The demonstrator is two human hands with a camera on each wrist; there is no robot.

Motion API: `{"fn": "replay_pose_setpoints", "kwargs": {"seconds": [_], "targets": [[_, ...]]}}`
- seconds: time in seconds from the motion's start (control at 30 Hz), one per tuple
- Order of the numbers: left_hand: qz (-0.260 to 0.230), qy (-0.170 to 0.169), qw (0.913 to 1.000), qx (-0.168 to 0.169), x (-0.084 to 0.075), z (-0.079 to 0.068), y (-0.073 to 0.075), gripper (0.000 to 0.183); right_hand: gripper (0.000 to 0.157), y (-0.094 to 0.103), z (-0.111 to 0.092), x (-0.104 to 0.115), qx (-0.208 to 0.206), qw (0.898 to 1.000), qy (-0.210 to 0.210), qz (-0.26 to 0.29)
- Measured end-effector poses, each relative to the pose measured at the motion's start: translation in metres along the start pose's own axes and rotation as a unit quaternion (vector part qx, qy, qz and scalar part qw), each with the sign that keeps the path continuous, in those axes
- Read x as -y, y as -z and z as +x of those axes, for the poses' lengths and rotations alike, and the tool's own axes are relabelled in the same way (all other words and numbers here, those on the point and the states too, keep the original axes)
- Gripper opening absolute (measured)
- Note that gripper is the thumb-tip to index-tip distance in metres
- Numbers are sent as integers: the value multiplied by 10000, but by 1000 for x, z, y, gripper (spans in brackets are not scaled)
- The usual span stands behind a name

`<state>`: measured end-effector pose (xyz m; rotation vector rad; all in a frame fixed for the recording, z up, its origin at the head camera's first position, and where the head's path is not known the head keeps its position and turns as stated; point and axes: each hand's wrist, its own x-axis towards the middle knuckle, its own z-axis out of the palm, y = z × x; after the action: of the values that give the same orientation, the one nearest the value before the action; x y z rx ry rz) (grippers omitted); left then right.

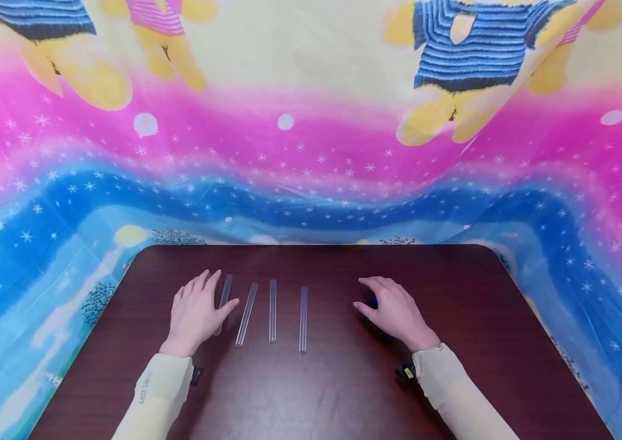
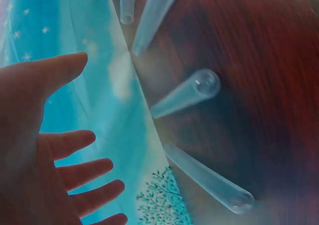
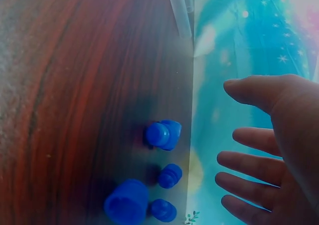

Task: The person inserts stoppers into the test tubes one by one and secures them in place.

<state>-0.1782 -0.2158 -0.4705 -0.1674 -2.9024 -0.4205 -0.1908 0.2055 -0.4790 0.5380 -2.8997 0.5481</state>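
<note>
Several clear test tubes (image 1: 272, 311) lie side by side on the dark brown table, their rounded ends toward me. My left hand (image 1: 195, 315) is held at the left of this row, fingers and thumb spread, overlapping the leftmost tube (image 1: 225, 292) in the head view. Nothing is in its grasp; the left wrist view shows the same hand (image 2: 55, 145) with its palm bare. On the right, my other hand (image 1: 396, 308) hovers with extended fingers and holds nothing. It mostly hides several blue plastic stoppers (image 3: 170, 176) in the head view; the right wrist view shows them grouped on the table.
The brown wooden table (image 1: 311, 397) has rounded far corners. A colourful printed cloth (image 1: 311, 165) with snowflakes and bears hangs behind and around it. A larger blue stopper (image 3: 127, 203) stands among the others. Each wrist wears a black strap (image 1: 406, 372) below a light sleeve.
</note>
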Motion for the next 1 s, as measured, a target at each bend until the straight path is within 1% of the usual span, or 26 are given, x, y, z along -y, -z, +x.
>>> {"fn": "replay_pose_setpoints", "kwargs": {"seconds": [0.2, 0.43, 0.6, 0.83, 1.0], "targets": [[-38, 124, 9999, 111, 7, -3, 0, 81, 58, -4, -1, 0, 49, 10000, -3, -22], [-72, 242, 9996, 162, 12, -5, -9, 79, 54, -9, -2, -1, 173, 9998, 3, -21], [-152, 361, 9990, 234, 12, -6, -18, 74, 52, -14, -2, -2, 192, 9998, 75, -64], [-103, 561, 9979, 304, 10, -6, -23, 71, 43, -18, -1, -2, 219, 9996, 116, -133], [-59, 634, 9977, 219, 11, -5, -26, 66, 38, -21, 0, -5, 221, 9994, 190, -184]]}}
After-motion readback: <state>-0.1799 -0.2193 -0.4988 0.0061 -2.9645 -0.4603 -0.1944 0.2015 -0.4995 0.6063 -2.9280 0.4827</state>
